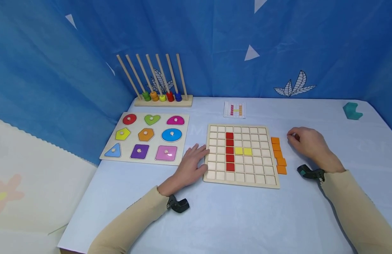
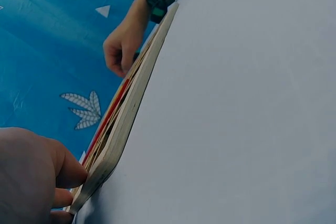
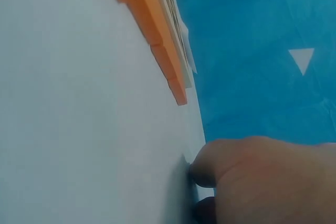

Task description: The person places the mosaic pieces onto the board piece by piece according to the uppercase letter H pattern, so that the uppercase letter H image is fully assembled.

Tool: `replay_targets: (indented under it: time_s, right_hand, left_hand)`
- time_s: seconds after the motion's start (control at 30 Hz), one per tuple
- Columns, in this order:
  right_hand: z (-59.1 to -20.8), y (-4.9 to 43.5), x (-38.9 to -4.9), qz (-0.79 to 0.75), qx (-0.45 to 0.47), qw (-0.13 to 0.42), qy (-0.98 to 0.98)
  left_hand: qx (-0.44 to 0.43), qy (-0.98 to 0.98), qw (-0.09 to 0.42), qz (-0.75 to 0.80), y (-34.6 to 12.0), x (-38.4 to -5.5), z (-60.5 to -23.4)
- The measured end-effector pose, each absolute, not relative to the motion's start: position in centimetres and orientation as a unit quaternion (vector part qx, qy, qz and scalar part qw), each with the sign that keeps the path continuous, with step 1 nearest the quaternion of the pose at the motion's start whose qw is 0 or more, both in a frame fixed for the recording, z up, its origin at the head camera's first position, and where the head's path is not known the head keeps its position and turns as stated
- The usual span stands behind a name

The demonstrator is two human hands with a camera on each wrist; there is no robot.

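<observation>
A wooden grid board (image 1: 215,179) lies on the table. It bears a column of several red tiles (image 1: 230,151) and two yellow tiles (image 1: 243,151) side by side, right of that column. My left hand (image 1: 191,165) rests at the board's left edge, fingers spread, fingertips touching the rim. Just off the board's right edge, several orange tiles (image 1: 277,154) form a slightly uneven line. To the right of them is my right hand (image 1: 308,144), low over the table. Its fingers are loosely bent, and nothing shows between thumb and fingers in the right wrist view.
Behind the board lies a small printed card (image 1: 234,109) with a coloured pattern. On the left are a knobbed shape puzzle (image 1: 154,132) and a rack of wooden pegs (image 1: 163,102) with coloured beads. A teal notched piece (image 1: 352,111) sits at the far right.
</observation>
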State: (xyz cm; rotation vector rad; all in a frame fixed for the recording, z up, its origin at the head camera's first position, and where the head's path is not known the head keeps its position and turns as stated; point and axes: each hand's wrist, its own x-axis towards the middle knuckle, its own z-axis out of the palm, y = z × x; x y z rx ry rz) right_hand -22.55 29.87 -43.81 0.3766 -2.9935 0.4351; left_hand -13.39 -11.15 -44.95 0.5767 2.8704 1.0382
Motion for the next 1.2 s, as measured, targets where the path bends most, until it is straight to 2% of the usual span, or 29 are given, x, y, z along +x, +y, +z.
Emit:
replay_targets:
  time_s: [0.4,0.6,0.97,1.2]
  right_hand:
    - [-44.3,29.0,-21.9,0.257,0.167,0.058,-0.95]
    - [-44.2,28.6,-22.2,0.262,0.182,0.059,-0.946]
    - [-44.0,28.2,-22.3,0.233,0.151,0.053,-0.959]
    - [-44.4,28.2,-22.3,0.251,0.125,0.025,-0.959]
  left_hand:
    - [0.187,0.926,0.02,0.329,-11.1,-13.5,-44.9]
    - [0.185,0.926,0.017,0.328,-11.2,-13.7,-44.8]
    - [0.182,0.926,0.019,0.329,-11.2,-13.6,-44.8]
    - [0.182,0.927,0.021,0.328,-11.2,-13.6,-45.0]
